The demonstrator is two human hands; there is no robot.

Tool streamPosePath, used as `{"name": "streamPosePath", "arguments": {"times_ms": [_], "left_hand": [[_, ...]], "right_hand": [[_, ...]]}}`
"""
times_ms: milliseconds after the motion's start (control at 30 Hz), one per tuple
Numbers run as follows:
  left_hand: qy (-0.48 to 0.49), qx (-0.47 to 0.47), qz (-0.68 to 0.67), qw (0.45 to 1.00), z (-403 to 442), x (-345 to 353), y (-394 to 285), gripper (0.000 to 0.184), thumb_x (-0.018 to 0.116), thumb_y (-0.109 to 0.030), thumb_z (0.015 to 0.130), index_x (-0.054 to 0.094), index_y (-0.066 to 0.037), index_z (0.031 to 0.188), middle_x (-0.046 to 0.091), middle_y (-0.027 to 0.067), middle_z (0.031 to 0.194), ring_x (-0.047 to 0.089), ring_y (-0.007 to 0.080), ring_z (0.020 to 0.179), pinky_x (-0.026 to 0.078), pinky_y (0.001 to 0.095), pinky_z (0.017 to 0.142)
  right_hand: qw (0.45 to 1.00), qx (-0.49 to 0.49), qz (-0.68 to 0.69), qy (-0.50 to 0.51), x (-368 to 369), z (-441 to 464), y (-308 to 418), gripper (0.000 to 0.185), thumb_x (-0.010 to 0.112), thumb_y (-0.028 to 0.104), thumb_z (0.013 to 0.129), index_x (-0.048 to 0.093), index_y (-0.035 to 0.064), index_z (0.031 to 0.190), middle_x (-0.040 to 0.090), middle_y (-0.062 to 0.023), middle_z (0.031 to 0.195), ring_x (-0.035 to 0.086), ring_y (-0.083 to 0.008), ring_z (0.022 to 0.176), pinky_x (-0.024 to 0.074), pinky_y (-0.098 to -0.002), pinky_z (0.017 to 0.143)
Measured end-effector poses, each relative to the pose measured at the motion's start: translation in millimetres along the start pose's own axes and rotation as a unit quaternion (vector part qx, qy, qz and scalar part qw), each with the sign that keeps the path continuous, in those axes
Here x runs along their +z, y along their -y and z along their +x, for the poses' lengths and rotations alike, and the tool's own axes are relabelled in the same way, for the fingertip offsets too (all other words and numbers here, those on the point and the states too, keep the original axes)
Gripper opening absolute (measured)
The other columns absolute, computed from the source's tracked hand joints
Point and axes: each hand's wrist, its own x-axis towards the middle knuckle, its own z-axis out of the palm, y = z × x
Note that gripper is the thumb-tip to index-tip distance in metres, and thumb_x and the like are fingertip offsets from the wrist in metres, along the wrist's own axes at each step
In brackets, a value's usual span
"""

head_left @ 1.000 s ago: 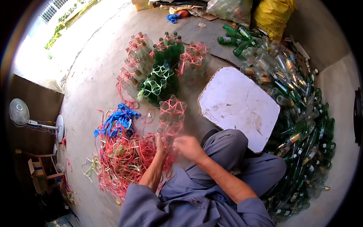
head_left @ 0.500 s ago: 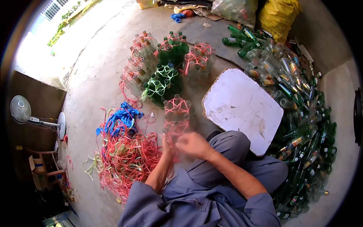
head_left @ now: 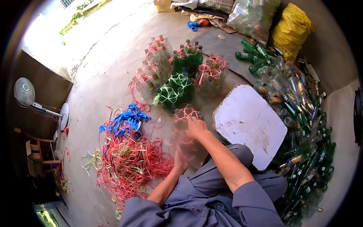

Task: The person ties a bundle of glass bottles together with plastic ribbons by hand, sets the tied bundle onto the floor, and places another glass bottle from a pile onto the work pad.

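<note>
Between my legs and the tied bundles stands a group of clear glass bottles [head_left: 180, 124], their necks laced with pink plastic twine [head_left: 186, 112]. My right hand [head_left: 196, 128] is at the near right side of these necks, its fingers bent and closed; what they pinch is hidden. Lower down, my left hand [head_left: 181, 160] is smeared by motion beside blurred pink strands, so its fingers cannot be read. To its left lies a big tangled heap of pink and pale green twine [head_left: 132, 162], with a blue strip bundle [head_left: 126, 119] on top.
Beyond stand green bottles tied with green twine [head_left: 174, 92] and further bundles in pink twine [head_left: 213, 73]. A white board [head_left: 251, 125] lies to the right, beside a large pile of loose bottles [head_left: 302, 125]. A yellow sack [head_left: 291, 32] and a fan [head_left: 25, 92] stand farther off.
My right hand has moved forward from beside my left hand to the bottle necks. My left hand has dropped back toward me and right. The whole view has shifted slightly.
</note>
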Motion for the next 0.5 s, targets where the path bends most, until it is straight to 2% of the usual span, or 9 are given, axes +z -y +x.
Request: {"name": "streamPosePath", "arguments": {"times_ms": [167,267,367,467,500], "left_hand": [[0.035,-0.019,0.006,0.999,18.7,-16.8,9.3,0.069,0.037,-0.076,0.093,0.052,-0.022,0.133,0.060,0.0027,0.131,0.057,0.0255,0.118,0.038,0.0515,0.101],[0.053,-0.006,0.025,0.998,19.1,-21.6,12.6,0.070,0.038,-0.076,0.092,0.052,-0.021,0.133,0.058,0.0029,0.134,0.059,0.0267,0.116,0.038,0.0519,0.102],[0.035,-0.026,0.009,0.999,13.4,-21.2,15.8,0.067,0.037,-0.074,0.094,0.054,-0.020,0.131,0.059,0.0022,0.133,0.060,0.0273,0.115,0.042,0.0518,0.099],[0.033,-0.035,-0.009,0.999,22.0,-18.2,12.4,0.060,0.038,-0.067,0.098,0.056,-0.020,0.129,0.059,0.0015,0.133,0.061,0.0281,0.116,0.046,0.0523,0.094],[0.035,-0.037,-0.011,0.999,20.9,-15.8,10.4,0.057,0.039,-0.065,0.099,0.056,-0.020,0.128,0.059,0.0013,0.133,0.061,0.0284,0.117,0.048,0.0525,0.092]], "right_hand": [[0.997,-0.029,-0.024,0.063,-24.6,-0.4,-0.2,0.069,0.068,0.041,0.079,0.046,0.0089,0.136,0.061,-0.0249,0.123,0.065,-0.0414,0.107,0.0532,-0.0506,0.090],[0.998,0.015,-0.025,0.055,-26.3,-11.8,7.9,0.072,0.073,0.039,0.079,0.046,0.0052,0.137,0.059,-0.0257,0.126,0.066,-0.0379,0.108,0.0544,-0.0454,0.091],[0.998,0.031,0.003,0.051,-18.4,-22.2,4.9,0.074,0.075,0.038,0.077,0.046,0.0034,0.136,0.059,-0.0287,0.124,0.065,-0.0391,0.109,0.0547,-0.0451,0.091],[1.000,0.024,0.003,0.012,-5.9,-25.1,-1.3,0.078,0.072,0.045,0.077,0.044,0.0006,0.134,0.058,-0.0339,0.120,0.066,-0.0454,0.103,0.0543,-0.0500,0.088],[1.000,0.027,0.005,0.012,-6.1,-26.9,-1.8,0.081,0.073,0.046,0.076,0.043,-0.0002,0.135,0.059,-0.0337,0.119,0.066,-0.0448,0.103,0.0547,-0.0494,0.087]]}}
